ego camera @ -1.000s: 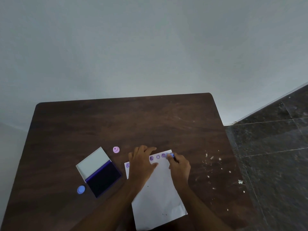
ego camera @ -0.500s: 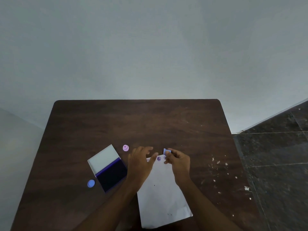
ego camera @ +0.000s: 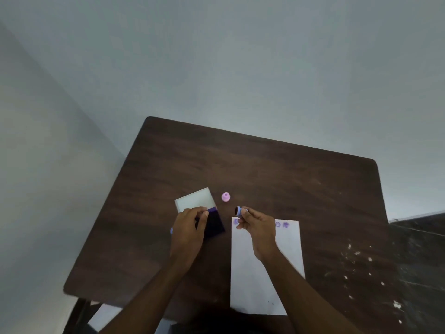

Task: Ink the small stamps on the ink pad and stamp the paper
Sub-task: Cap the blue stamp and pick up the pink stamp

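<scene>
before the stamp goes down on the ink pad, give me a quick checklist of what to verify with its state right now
1. Ink pad lid open, dark inked surface exposed: ok.
2. Left hand steadying the pad: ok, fingers curl over its near edge.
3. Stamp held firmly: ok, the right hand pinches it at the fingertips.
4. Stamp face aimed at the pad: not ok, it points sideways to the left rather than down.
5. Stamp over the pad: not ok, it is beside the pad, above bare table.
6. Room left on the paper: ok, marks only along its top edge.
</scene>
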`<state>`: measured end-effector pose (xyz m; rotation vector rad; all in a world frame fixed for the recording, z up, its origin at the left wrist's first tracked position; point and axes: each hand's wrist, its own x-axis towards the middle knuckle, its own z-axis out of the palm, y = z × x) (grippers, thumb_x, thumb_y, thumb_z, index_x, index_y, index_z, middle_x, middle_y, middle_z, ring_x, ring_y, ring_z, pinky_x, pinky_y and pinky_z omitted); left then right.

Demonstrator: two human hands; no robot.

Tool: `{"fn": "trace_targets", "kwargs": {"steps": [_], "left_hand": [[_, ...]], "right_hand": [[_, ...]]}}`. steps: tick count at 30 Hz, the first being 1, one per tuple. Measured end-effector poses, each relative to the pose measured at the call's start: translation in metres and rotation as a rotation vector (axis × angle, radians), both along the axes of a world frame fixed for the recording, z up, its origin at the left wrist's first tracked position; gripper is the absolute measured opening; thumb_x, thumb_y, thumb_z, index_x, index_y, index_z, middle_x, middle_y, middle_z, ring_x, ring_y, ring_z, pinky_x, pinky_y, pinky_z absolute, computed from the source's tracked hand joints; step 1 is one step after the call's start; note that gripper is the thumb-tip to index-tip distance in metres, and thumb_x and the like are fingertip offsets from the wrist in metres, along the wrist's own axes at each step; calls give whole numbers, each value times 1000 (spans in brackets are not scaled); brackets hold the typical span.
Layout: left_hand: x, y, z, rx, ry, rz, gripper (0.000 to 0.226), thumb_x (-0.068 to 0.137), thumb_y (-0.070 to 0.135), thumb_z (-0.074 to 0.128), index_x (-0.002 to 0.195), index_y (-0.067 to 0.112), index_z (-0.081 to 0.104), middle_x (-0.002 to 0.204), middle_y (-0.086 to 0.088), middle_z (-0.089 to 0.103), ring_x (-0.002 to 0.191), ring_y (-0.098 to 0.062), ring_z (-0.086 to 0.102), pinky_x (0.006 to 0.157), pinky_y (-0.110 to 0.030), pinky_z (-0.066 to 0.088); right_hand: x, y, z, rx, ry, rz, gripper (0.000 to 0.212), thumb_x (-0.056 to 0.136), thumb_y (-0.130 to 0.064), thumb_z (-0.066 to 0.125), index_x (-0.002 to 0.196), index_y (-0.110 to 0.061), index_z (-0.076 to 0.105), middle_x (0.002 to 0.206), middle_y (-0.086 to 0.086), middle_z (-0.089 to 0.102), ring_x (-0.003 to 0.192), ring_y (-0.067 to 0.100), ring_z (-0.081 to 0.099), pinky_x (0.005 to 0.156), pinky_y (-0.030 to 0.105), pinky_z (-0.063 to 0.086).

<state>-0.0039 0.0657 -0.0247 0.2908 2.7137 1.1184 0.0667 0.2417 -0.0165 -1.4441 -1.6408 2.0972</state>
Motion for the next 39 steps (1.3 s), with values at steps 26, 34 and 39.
{"fn": "trace_targets", "kwargs": {"steps": [26, 34, 39], "left_hand": [[-10, -82, -20, 80, -201, 101, 31, 79, 17, 75, 108, 20, 67, 93, 6, 69, 79, -7, 62, 77, -24, 53], [-11, -70, -1, 116, -192, -22, 31, 75, 14, 80, 104, 17, 70, 93, 5, 66, 79, -5, 61, 73, -11, 49], [-14, -64, 5, 123, -222, -36, 38, 73, 13, 81, 109, 13, 69, 100, 0, 68, 87, -10, 62, 76, -8, 46]], "right_hand": [[-36, -80, -11, -20, -9, 263, 10, 85, -19, 71, 93, -20, 76, 76, 4, 76, 63, 17, 70, 67, 27, 60], [-39, -97, -13, 196, -70, 560, 35, 84, -27, 72, 113, -9, 68, 89, 15, 74, 74, 23, 69, 78, 27, 56], [-39, -92, -14, 207, -86, 588, 35, 84, -31, 71, 113, -11, 69, 85, 14, 75, 81, 27, 71, 89, 39, 56]]}}
